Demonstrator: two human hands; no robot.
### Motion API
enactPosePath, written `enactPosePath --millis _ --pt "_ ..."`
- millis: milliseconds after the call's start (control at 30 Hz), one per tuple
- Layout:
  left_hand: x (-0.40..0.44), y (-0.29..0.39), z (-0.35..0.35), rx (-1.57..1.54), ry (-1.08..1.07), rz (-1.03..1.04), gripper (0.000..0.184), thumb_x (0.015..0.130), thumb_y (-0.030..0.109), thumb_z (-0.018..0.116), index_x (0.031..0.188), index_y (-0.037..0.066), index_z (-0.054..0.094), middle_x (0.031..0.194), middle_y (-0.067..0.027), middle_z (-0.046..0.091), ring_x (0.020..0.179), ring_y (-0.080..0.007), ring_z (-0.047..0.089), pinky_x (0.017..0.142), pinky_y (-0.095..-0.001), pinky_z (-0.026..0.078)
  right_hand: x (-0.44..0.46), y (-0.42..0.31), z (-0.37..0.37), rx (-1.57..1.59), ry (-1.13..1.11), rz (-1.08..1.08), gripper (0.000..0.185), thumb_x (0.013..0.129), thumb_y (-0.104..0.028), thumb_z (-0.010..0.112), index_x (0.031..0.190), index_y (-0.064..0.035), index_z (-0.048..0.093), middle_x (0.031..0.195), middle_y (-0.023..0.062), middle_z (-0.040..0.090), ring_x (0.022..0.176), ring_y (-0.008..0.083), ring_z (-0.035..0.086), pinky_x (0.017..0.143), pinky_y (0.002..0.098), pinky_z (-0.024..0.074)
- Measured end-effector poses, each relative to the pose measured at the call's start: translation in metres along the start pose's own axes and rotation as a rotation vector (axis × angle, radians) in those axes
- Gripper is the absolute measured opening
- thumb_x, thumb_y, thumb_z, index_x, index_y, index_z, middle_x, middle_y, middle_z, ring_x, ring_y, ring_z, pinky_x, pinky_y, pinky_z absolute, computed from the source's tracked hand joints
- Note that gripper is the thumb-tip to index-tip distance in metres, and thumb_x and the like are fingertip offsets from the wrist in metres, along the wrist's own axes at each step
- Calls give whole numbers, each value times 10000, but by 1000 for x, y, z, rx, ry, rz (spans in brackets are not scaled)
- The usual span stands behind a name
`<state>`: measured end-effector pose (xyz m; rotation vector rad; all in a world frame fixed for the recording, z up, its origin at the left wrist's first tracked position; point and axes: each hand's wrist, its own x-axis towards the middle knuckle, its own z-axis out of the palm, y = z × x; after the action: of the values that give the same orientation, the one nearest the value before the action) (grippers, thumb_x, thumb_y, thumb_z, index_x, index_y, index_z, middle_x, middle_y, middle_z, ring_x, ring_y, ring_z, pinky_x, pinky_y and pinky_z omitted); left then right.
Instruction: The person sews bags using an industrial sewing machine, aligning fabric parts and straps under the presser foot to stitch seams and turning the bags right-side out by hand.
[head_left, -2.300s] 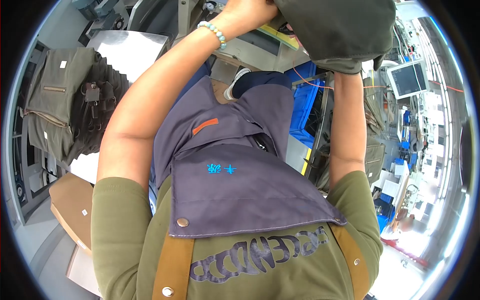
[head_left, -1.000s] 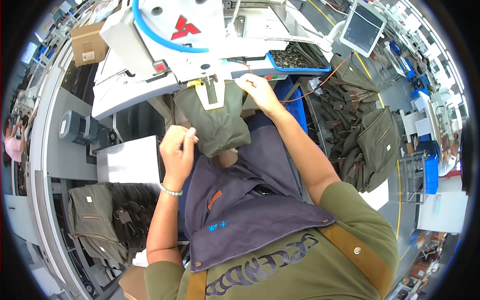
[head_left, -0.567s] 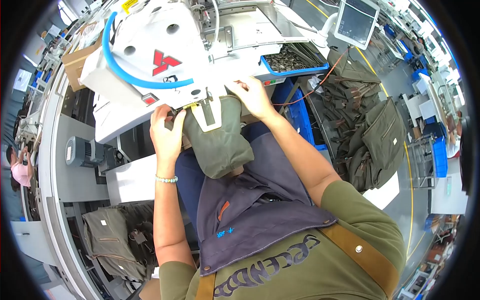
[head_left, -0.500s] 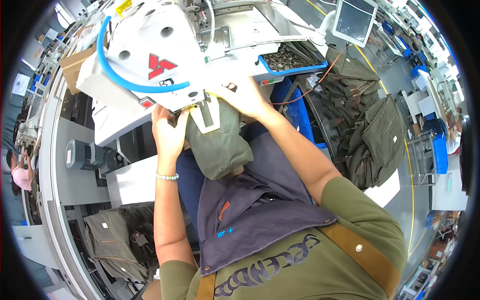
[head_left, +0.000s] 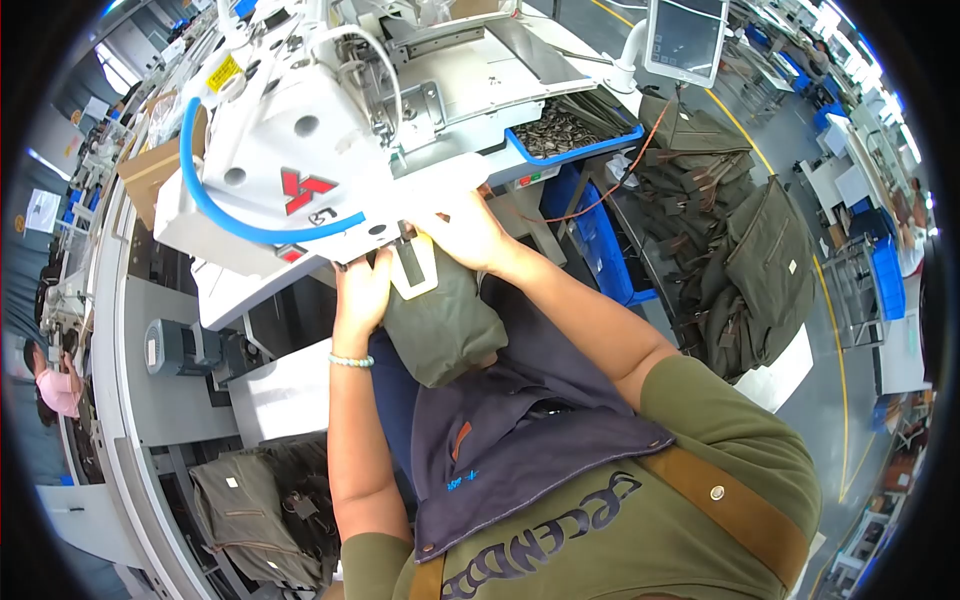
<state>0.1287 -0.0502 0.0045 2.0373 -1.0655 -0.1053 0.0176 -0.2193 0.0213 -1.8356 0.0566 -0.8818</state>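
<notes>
An olive-green fabric bag piece (head_left: 447,335) hangs at the front of a white sewing machine (head_left: 268,170), its lower end over my lap. A pale yellow U-shaped metal clamp (head_left: 421,287) lies against the upper part of the fabric, beneath the machine head. On the left side, my left hand (head_left: 362,292) is closed on the fabric's upper edge, thumb next to the clamp. My right hand (head_left: 472,236) grips the upper right of the same piece, its fingers partly lost in glare and under the machine head. The upper edge of the fabric is hidden.
A blue-rimmed tray (head_left: 575,150) of small metal parts stands right of the machine. Olive bags (head_left: 755,280) are piled at right, more bags (head_left: 255,505) at lower left. A blue hose (head_left: 215,205) curves across the machine; a screen (head_left: 686,42) stands at upper right.
The camera view has shifted, so the machine and hands appear lower. Both hands remain on the fabric by the clamp; its position under the machine head looks much the same.
</notes>
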Motion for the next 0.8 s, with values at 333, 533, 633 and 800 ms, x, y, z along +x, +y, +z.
enactPosePath --millis 333,533,633,800 --pt "-7 8 3 -47 120 170 292 971 117 592 1195 -68 611 1231 -252 623 1161 -409 566 1046 -461 396 31 26 18 -23 48 24 188 801 -119 638 932 -72 764 892 160 734 839 346 715 714 400 553" --pt "-8 4 4 -29 111 126 324 946 124 623 1215 -57 609 1259 -277 581 1183 -444 509 1049 -500 364 27 11 7 -477 -6 -426 37 809 -57 649 810 -69 614 780 120 616 695 330 621 586 422 490" --pt "-8 3 3 -17 103 130 335 943 125 628 1226 -52 608 1284 -276 565 1214 -444 487 1070 -503 345 25 0 -9 -498 -129 -473 43 789 -57 659 819 -46 631 846 135 623 726 334 604 606 422 491" --pt "-8 -1 5 30 129 128 365 935 116 630 1267 -33 594 1334 -272 538 1298 -450 419 1143 -516 262 12 -10 -22 -207 -145 -330 269 811 -31 628 1037 -77 766 1027 170 717 982 359 668 897 417 523"
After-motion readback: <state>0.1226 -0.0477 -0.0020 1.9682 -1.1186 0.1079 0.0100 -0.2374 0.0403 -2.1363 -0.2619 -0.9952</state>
